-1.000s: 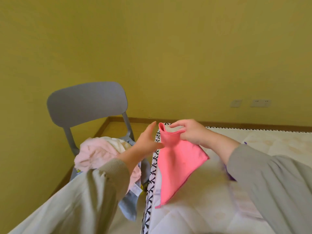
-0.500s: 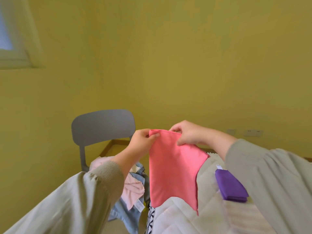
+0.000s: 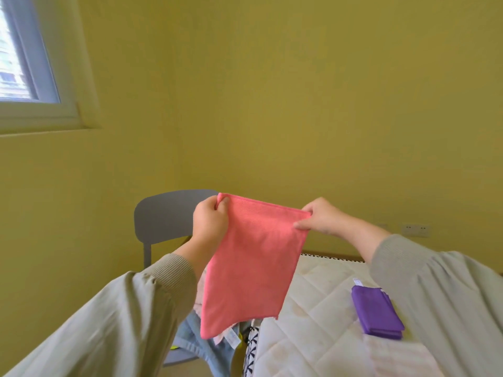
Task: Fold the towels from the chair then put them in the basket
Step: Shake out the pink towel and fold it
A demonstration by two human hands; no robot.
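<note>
A pink towel point(image 3: 250, 265) hangs stretched in the air in front of me. My left hand point(image 3: 209, 221) grips its upper left corner and my right hand point(image 3: 318, 220) pinches its upper right corner. Behind it stands a grey chair point(image 3: 166, 216), with a light blue towel point(image 3: 198, 346) and other pale cloths on its seat, mostly hidden by the pink towel and my left sleeve. A folded purple towel point(image 3: 377, 315) lies on the white quilted mattress point(image 3: 313, 322) to the right. No basket is in view.
A yellow wall fills the background, with a window point(image 3: 24, 58) at the upper left and wall sockets point(image 3: 415, 230) at the right. The mattress edge has a black-and-white patterned border point(image 3: 251, 352) next to the chair.
Both hands have raised the pink towel and pulled its top edge wide and taut. The view has tilted upward, bringing the window into sight.
</note>
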